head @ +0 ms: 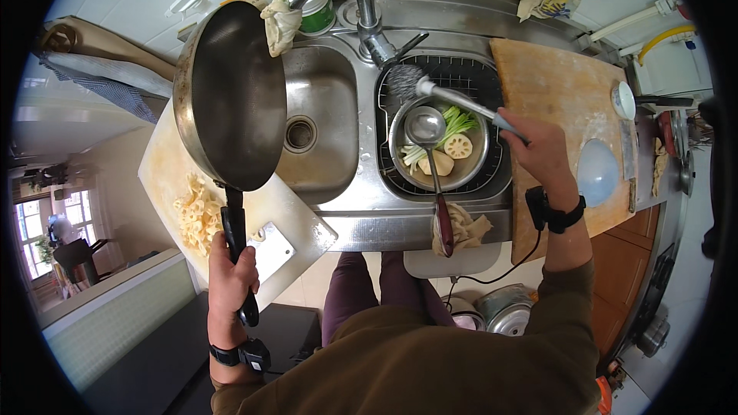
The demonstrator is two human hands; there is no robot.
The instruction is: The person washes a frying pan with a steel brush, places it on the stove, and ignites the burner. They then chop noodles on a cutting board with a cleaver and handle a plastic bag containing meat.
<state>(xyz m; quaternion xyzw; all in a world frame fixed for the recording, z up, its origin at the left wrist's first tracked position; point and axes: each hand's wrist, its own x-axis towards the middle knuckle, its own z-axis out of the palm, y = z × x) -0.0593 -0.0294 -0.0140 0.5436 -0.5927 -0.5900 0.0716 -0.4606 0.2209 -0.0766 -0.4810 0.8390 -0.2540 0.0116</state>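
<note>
My left hand (232,270) grips the black handle of a wok (239,98), which is tilted on its side over the left cutting board and the edge of the left sink basin (323,144). In my right hand (539,147) is the grey handle of a steel-wool scrubbing brush (406,82). Its head hangs above the right basin, next to the faucet. Below it, a metal bowl (481,167) in a wire rack holds cut lotus root (458,146), a pale peeled piece and green stalks. A ladle (425,125) with a dark red handle lies across this bowl.
Sliced lotus root (199,213) and a cleaver (274,251) lie on the white cutting board (300,219). The faucet (369,17) has a cloth tied on its spout. On the right, a wooden board (542,80) bears a blue translucent bowl (602,173) and a small white bowl (622,100).
</note>
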